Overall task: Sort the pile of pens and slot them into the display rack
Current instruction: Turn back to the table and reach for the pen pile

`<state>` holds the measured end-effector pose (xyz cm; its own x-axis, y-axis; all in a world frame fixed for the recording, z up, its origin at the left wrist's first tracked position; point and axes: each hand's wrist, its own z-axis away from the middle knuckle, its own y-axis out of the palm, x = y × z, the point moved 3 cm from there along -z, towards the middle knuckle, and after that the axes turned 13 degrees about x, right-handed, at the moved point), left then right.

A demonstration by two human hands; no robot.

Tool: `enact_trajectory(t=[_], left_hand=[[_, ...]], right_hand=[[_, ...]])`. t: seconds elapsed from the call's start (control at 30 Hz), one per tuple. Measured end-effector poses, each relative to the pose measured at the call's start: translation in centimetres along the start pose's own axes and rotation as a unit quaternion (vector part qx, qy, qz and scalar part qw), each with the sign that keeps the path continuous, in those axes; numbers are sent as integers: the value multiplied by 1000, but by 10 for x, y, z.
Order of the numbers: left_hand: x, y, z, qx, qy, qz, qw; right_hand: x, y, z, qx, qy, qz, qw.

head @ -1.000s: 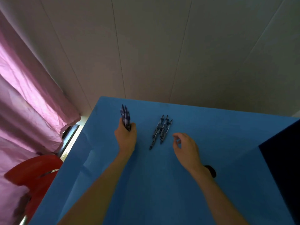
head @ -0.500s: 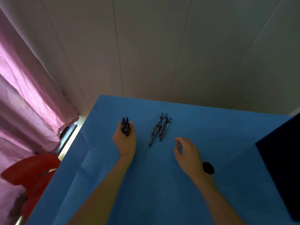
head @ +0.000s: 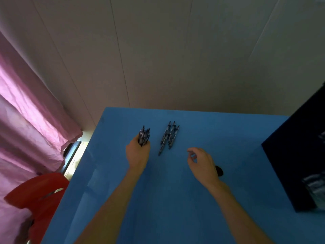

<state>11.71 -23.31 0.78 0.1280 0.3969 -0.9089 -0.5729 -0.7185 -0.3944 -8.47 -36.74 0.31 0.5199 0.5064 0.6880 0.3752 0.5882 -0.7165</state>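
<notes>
My left hand point(head: 138, 154) grips a bundle of dark pens point(head: 144, 136), their ends sticking out beyond my fingers toward the wall. Just to its right, a small pile of dark pens point(head: 168, 137) lies on the blue table point(head: 175, 199), lined up lengthwise. My right hand point(head: 202, 162) hovers right of that pile with fingers loosely curled and nothing in them. A dark rack point(head: 299, 164) stands at the table's right edge, partly cut off by the frame.
A small black round object point(head: 219, 170) lies on the table behind my right wrist. A grey panelled wall point(head: 175, 59) runs behind the table. A pink curtain point(head: 26, 120) and a red chair point(head: 35, 194) are on the left.
My right hand has drawn back from the pile, to the right and nearer to me. The left hand keeps its bundle in about the same place. More of the rack shows at the right.
</notes>
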Motion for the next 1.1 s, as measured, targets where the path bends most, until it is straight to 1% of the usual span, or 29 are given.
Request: enact_trajectory(t=[0.07, 0.1, 0.17, 0.23, 0.33, 0.4, 0.47, 0.63, 0.77, 0.9, 0.97, 1.1], left_hand=[[-12, 0, 4, 64, 2, -65, 996], [-19, 1, 6, 102, 3, -111, 989], [-30, 7, 16, 178, 2, -194, 965], [-43, 18, 33, 232, 17, -249, 940], [-59, 33, 58, 261, 52, -301, 916], [-73, 45, 79, 287, 73, -307, 904], [-85, 59, 98, 308, 94, -314, 893], [-113, 96, 146, 377, 135, -319, 859], [-134, 131, 184, 391, 173, -324, 844], [-146, 168, 227, 431, 190, -323, 821], [-149, 186, 248, 427, 201, -332, 817], [-153, 227, 291, 424, 214, -343, 810]], right_hand=[[2, -8, 12, -8, 14, -9, 1000], [3, -13, 19, -14, 20, -15, 1000], [5, -23, 35, -44, 31, -32, 998], [7, -37, 57, -90, 44, -61, 993], [9, -51, 86, -104, 60, -90, 989], [9, -64, 109, -114, 73, -97, 986], [4, -79, 130, -142, 94, -100, 980], [-13, -113, 188, -169, 138, -77, 973], [-40, -134, 242, -201, 171, -93, 960], [-71, -154, 294, -242, 196, -91, 946], [-84, -166, 318, -262, 205, -92, 939], [-113, -188, 357, -274, 203, -95, 935]])
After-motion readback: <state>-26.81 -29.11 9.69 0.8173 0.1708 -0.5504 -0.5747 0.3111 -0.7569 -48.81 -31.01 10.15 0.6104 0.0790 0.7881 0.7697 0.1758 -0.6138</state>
